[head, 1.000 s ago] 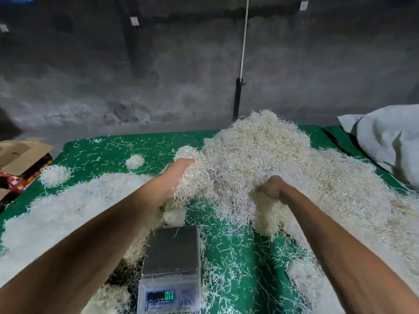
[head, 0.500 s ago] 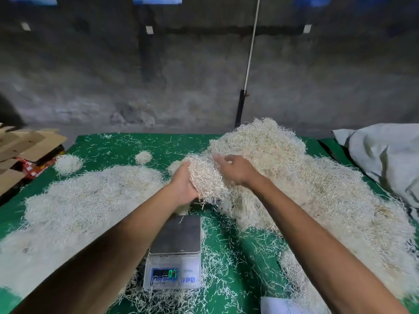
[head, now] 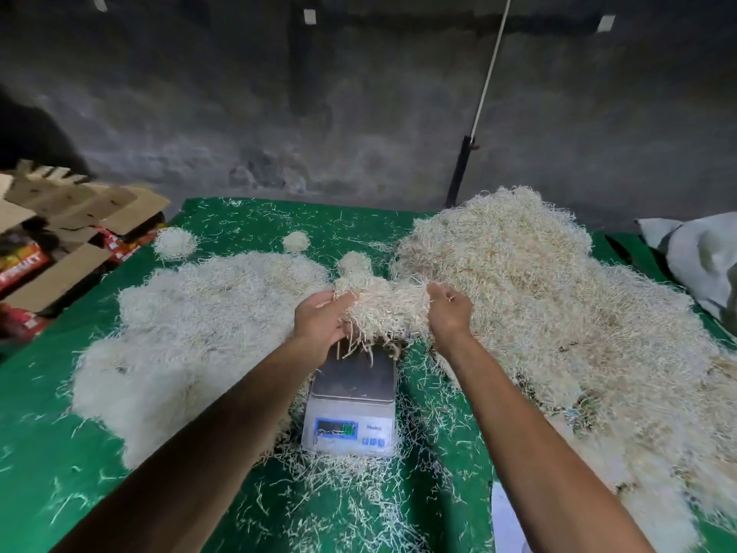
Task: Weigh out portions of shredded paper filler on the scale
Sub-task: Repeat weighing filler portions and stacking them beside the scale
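Note:
A small digital scale (head: 353, 409) with a steel pan and a lit display sits on the green cloth (head: 48, 393) at the centre. Between my two hands hangs a clump of pale shredded paper (head: 383, 309), just above the far edge of the scale pan. My left hand (head: 321, 323) cups the clump from the left with curled fingers. My right hand (head: 448, 309) holds its right side, fingers bent into the shreds. Strands dangle from the clump toward the pan. A tall heap of the same filler (head: 518, 273) rises to the right.
A flatter spread of shredded paper (head: 199, 325) covers the cloth on the left, with small separate tufts (head: 174, 241) behind it. Cardboard boxes (head: 67, 217) lie at the far left. A grey sack (head: 702, 257) sits at the right edge. Loose strands litter the cloth around the scale.
Both hands have drawn a clump out of the big heap and carried it toward me and down, so that it now hangs over the scale's far edge.

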Demonstrator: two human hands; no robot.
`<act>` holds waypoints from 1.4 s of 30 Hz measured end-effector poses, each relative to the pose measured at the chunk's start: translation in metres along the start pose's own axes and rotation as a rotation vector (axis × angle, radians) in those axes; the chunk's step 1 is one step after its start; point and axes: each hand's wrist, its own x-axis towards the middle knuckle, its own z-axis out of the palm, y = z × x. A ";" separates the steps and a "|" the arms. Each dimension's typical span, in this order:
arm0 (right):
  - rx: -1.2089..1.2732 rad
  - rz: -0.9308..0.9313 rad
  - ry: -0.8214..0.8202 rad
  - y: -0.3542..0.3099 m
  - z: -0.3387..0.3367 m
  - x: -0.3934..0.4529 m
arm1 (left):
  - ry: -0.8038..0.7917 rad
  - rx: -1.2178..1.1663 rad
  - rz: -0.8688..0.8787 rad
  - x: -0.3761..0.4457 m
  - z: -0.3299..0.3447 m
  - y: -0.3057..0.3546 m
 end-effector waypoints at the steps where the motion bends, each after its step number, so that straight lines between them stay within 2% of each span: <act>1: -0.035 -0.005 -0.056 0.003 0.002 -0.006 | -0.005 0.007 0.003 0.005 -0.006 -0.005; 4: -0.267 0.026 -0.411 0.019 0.019 -0.030 | -0.072 0.041 -0.081 0.021 -0.017 -0.027; 5: -0.366 0.042 -0.477 0.027 0.026 -0.034 | -0.116 0.041 -0.121 0.026 -0.019 -0.034; 6: -0.415 0.033 -0.470 0.035 0.031 -0.033 | -0.150 0.044 -0.149 0.032 -0.022 -0.041; 8: -0.335 0.054 -0.387 0.049 0.036 -0.025 | -0.150 0.075 -0.166 0.045 -0.036 -0.050; 12: -0.218 0.167 -0.195 0.075 0.031 0.002 | 0.001 0.200 -0.134 0.072 -0.077 -0.065; 15: -0.269 0.184 -0.170 0.099 0.036 0.017 | 0.059 0.259 -0.090 0.085 -0.084 -0.086; 17: -0.256 0.172 -0.197 0.111 0.043 0.022 | -0.005 0.241 -0.132 0.091 -0.083 -0.097; 19: -0.286 0.173 -0.282 0.115 0.050 0.023 | -0.142 0.269 -0.239 0.091 -0.084 -0.104; 21: -0.351 0.166 -0.315 0.119 0.049 0.026 | -0.205 0.365 -0.237 0.087 -0.087 -0.110; 23: -0.409 0.126 -0.245 0.129 0.043 0.028 | -0.201 0.418 -0.132 0.080 -0.096 -0.116; 25: -0.493 0.037 -0.116 0.140 0.032 0.022 | -0.164 0.340 -0.055 0.073 -0.109 -0.124; 27: -0.468 0.003 -0.003 0.153 0.023 0.008 | -0.102 0.267 -0.048 0.066 -0.121 -0.135; 29: -0.448 0.045 0.075 0.172 0.018 -0.009 | -0.052 0.224 -0.078 0.057 -0.131 -0.151; 31: -0.533 0.087 0.106 0.195 0.013 -0.034 | -0.013 0.240 -0.102 0.042 -0.138 -0.170; 32: -0.621 0.070 0.063 0.207 0.011 -0.049 | 0.000 0.320 -0.094 0.034 -0.142 -0.182; 34: -0.968 0.026 -0.151 0.240 0.003 -0.080 | -0.016 0.601 -0.021 0.013 -0.153 -0.207; 36: -1.326 -0.043 -0.304 0.279 -0.006 -0.108 | -0.118 0.812 0.090 -0.012 -0.164 -0.235; 39: -1.440 -0.079 -0.279 0.312 -0.011 -0.149 | -0.345 1.211 0.265 -0.043 -0.179 -0.280; 42: -1.454 -0.155 -0.249 0.326 -0.007 -0.175 | -0.360 1.518 0.318 -0.067 -0.181 -0.302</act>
